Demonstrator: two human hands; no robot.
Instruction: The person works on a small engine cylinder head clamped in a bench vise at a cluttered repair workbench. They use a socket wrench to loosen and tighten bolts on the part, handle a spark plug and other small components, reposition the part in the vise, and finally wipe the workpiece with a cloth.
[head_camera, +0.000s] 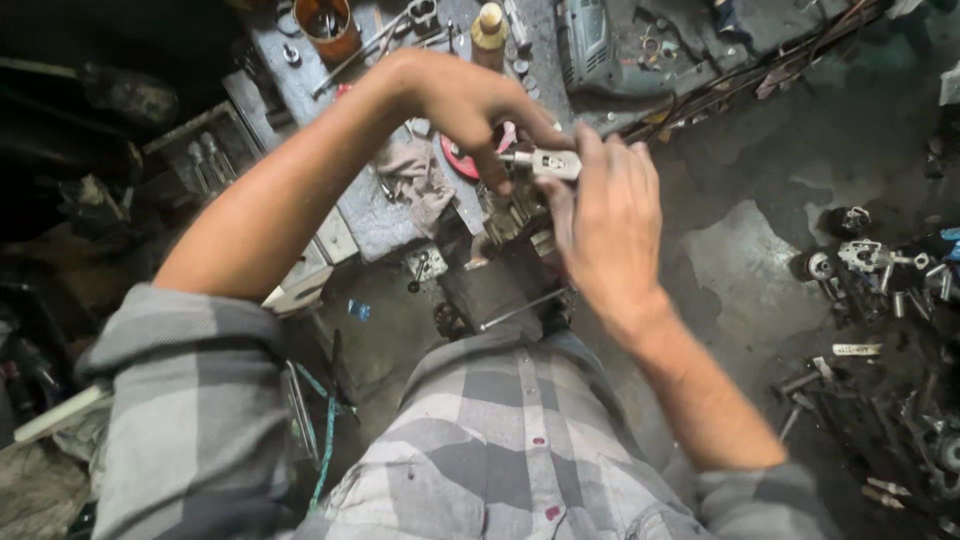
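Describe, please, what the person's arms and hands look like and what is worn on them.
Both forearms are bare, as are the left hand and right hand: no gloves, rings, watch or bands show. The sleeves belong to a grey and white checked, buttoned shirt and are pushed up to about the elbows.

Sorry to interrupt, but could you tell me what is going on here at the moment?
A person in a grey checked shirt works over a cluttered metal bench. Both hands meet on a small silver metal part: the left hand pinches one end, the right hand grips the other. A dirty rag lies just beside them, an orange cup stands further back, and loose metal pieces litter the floor.
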